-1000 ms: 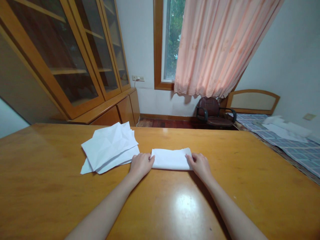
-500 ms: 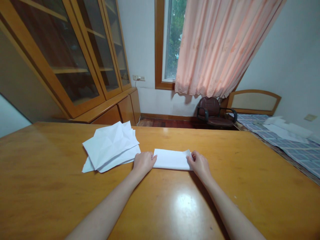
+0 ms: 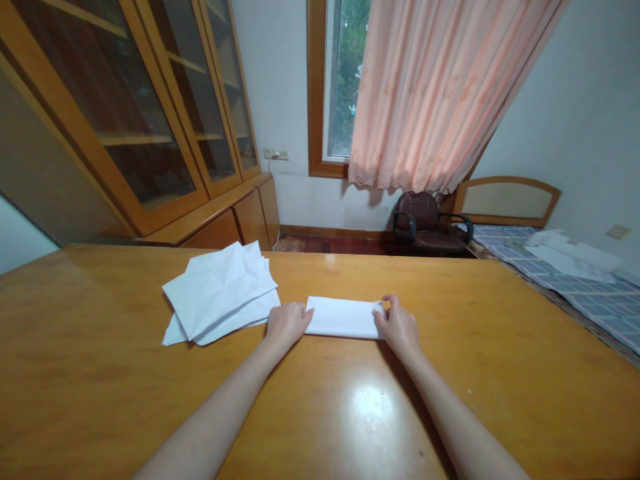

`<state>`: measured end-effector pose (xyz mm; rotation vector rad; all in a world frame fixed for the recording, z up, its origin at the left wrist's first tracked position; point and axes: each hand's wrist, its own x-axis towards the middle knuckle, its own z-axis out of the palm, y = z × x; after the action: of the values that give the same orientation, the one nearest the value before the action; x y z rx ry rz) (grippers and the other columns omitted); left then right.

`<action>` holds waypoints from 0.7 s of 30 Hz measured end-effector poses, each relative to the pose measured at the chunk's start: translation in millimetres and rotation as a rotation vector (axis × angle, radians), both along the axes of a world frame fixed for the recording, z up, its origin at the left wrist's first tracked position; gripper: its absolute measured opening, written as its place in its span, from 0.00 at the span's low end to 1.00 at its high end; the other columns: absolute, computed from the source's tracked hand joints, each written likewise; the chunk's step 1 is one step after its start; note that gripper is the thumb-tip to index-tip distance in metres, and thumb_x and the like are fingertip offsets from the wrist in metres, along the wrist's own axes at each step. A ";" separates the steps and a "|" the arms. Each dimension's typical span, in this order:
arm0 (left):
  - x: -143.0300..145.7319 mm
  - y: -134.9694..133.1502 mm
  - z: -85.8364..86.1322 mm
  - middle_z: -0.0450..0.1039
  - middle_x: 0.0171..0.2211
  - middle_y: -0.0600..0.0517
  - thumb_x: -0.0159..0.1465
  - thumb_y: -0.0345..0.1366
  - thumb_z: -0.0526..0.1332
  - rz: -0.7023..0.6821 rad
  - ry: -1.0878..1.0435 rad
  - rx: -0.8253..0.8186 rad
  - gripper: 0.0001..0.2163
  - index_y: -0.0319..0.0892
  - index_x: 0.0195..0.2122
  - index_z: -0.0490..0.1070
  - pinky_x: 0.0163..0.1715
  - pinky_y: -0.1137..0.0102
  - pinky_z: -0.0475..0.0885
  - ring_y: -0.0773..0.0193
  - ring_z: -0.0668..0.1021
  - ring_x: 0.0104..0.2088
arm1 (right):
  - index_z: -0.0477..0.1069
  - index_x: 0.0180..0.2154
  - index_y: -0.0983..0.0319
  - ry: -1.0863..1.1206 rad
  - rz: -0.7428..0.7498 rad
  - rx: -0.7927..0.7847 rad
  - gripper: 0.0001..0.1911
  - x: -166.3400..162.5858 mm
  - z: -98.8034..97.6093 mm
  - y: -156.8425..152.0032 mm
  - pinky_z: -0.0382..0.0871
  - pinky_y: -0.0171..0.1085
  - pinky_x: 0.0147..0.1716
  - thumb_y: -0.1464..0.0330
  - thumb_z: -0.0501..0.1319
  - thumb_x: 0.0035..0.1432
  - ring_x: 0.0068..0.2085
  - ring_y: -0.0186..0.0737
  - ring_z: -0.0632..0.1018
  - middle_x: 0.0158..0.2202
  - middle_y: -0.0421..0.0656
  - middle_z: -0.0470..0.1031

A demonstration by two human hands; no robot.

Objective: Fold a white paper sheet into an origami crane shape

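A folded sheet of white paper [image 3: 344, 317] lies as a long narrow strip on the wooden table. My left hand [image 3: 287, 321] grips its left end, thumb on top and the other fingers curled and partly hidden. At the right end, my right hand [image 3: 399, 325] has its thumb on the paper and its index finger arched near the upper corner. Its remaining fingers are mostly out of sight. Left of my left hand rests a loose stack of creased white paper sheets [image 3: 220, 287].
The wooden table [image 3: 310, 407] spans the foreground. Behind it stand a glass-door cabinet [image 3: 200, 143] on the left and a brown armchair [image 3: 419, 217] near the pink curtain [image 3: 430, 100]. A bed with a checked cover [image 3: 565, 293] is at the right, with white material on it.
The paper's upper right corner, curled up before, now lies flatter. My right index finger has lifted and arched away from the thumb. My left hand stays at the left end.
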<state>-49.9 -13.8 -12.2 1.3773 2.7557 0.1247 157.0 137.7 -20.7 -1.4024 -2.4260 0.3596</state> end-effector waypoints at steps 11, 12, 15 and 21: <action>0.6 -0.5 2.0 0.78 0.32 0.45 0.65 0.46 0.49 0.014 -0.025 0.005 0.19 0.42 0.30 0.75 0.33 0.68 0.66 0.56 0.79 0.36 | 0.64 0.44 0.60 0.083 0.011 -0.077 0.13 -1.1 -12.6 9.4 0.54 0.33 0.28 0.63 0.55 0.58 0.32 0.40 0.74 0.29 0.40 0.74; 0.5 -0.6 1.7 0.78 0.32 0.45 0.65 0.46 0.49 0.014 -0.023 0.005 0.19 0.42 0.30 0.74 0.33 0.68 0.66 0.56 0.79 0.36 | 0.64 0.43 0.60 0.088 0.015 -0.079 0.12 -1.3 -12.8 9.5 0.54 0.33 0.28 0.63 0.55 0.58 0.32 0.39 0.74 0.28 0.40 0.74; 0.1 -0.6 0.5 0.78 0.31 0.46 0.65 0.46 0.48 0.010 -0.017 0.012 0.19 0.42 0.29 0.74 0.32 0.68 0.66 0.55 0.79 0.35 | 0.65 0.42 0.60 0.089 0.025 -0.081 0.11 -2.0 -12.3 9.6 0.54 0.32 0.28 0.64 0.55 0.57 0.31 0.38 0.73 0.28 0.40 0.74; 1.0 0.0 1.4 0.78 0.32 0.45 0.65 0.47 0.48 0.019 -0.027 0.002 0.19 0.42 0.30 0.74 0.33 0.68 0.66 0.55 0.79 0.36 | 0.67 0.41 0.60 0.043 0.022 -0.065 0.10 -3.0 -8.9 7.7 0.53 0.33 0.29 0.64 0.55 0.58 0.33 0.39 0.73 0.29 0.41 0.74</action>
<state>-48.9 -13.8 -10.7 1.3398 2.7485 0.1453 153.9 145.5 -29.6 -1.3815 -2.4167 0.4734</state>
